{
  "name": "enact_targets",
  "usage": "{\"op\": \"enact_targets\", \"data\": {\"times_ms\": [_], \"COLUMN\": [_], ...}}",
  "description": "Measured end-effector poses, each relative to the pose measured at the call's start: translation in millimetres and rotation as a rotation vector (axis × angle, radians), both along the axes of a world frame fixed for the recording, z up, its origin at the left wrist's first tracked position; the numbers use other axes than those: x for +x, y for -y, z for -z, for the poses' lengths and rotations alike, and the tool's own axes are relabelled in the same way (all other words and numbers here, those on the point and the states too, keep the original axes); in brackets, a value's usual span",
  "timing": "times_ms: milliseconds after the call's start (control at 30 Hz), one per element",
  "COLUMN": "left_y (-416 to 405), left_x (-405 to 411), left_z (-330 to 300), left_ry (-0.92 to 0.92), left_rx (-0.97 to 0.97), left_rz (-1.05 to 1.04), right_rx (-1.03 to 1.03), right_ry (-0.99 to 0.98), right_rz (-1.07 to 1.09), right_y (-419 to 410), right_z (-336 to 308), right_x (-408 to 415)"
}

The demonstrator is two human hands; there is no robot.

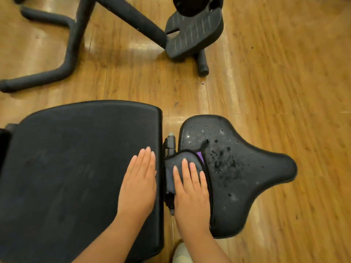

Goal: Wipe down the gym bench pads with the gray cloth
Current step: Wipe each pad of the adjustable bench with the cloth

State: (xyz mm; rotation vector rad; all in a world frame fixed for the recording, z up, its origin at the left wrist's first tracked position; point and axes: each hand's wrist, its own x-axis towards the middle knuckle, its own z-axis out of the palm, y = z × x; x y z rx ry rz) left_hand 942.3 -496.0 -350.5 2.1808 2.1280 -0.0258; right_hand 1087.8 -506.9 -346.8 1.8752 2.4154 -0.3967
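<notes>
The large back pad (pixel 81 168) of the bench is taken as the landmark; it fills the lower left of the view, black and flat. The left hand (pixel 139 184) is laid palm down on this pad near its right edge, fingers straight and held together, nothing being gripped. Just to the right of the pad a narrow gap is seen, in which a black hinge bracket (pixel 169 144) with a pale tip is partly visible; wooden floor (pixel 284 73) shows through the gap. Beyond the gap, to the right of the pad, lies the smaller seat pad (pixel 247 168), flared at its far right end; its surface is speckled with droplets and dark wet patches (densest towards its middle). The gray cloth (pixel 180 158), edged in black with a purple patch at its upper corner, is spread over the seat pad's left edge and droops into the gap beside the large pad. The right hand (pixel 191 190) is pressed flat on this cloth, fingers extended and slightly spread, not curled around it. Above the large pad, well apart from it, a black tubular frame (pixel 70 52) and a ribbed black footplate (pixel 193 33) are seen on the floor; below the gap, a pale shoe tip (pixel 180 252) is partly shown.
</notes>
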Motion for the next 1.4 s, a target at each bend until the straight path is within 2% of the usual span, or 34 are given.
{"op": "enact_targets", "data": {"times_ms": [133,233,400,567,733,833,1133,1400], "left_y": [-0.2,-0.3,-0.7,-1.0,-1.8,-1.9,0.7,0.8], "left_x": [-0.4,0.9,1.4,0.9,0.8,-0.4,-0.7,-2.4], "left_z": [-3.2,-4.6,-4.5,-5.6,-5.3,-1.4,4.8,1.1], "left_ry": [0.017,0.03,0.03,0.018,0.038,0.042,0.063,0.092], "left_rx": [-0.003,-0.001,-0.009,-0.015,-0.012,0.005,0.007,0.0], "left_rz": [-0.002,-0.004,-0.006,0.006,-0.003,0.003,0.005,0.0], "right_rx": [0.044,0.127,0.043,0.178,0.071,0.012,0.052,0.065], "right_ry": [-0.041,0.014,0.105,-0.018,-0.031,-0.031,-0.047,0.056], "right_rz": [0.011,0.051,0.032,0.072,-0.06,-0.049,0.015,0.016], "right_y": [-35.3,-83.6,-121.7,-62.3,59.5,72.5,7.8,-78.5], "right_z": [1.7,-0.5,-0.1,3.4,-0.5,2.4,-1.3,5.1], "right_x": [-10.5,-21.5,-28.2,-12.9,26.8,36.4,8.5,-27.4]}}
